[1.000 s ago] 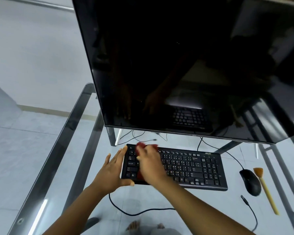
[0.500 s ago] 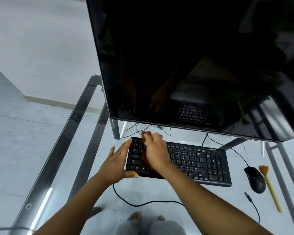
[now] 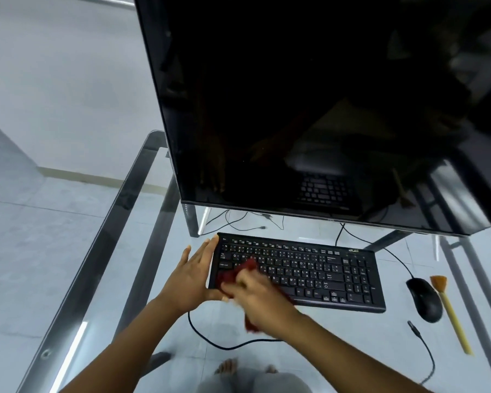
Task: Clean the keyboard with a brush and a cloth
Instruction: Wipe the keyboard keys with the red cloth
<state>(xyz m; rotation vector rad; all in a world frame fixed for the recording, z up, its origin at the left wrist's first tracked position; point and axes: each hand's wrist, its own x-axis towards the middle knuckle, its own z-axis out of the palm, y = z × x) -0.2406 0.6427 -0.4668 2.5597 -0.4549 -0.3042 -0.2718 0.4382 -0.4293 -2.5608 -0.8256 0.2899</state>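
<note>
A black keyboard lies on the glass desk below the monitor. My left hand rests with straight fingers against the keyboard's left end, its thumb along the front edge. My right hand is blurred and holds a dark red cloth on the keyboard's front left keys; a piece of the cloth hangs below the hand. A brush with orange bristles and a yellow handle lies on the desk at the far right, away from both hands.
A large dark monitor stands over the back of the glass desk. A black mouse sits between keyboard and brush. Black cables run across the desk in front. Bare feet show through the glass below.
My right hand has pulled the red cloth from the keyboard's back left corner toward its front edge. The left hand has stayed at the left end.
</note>
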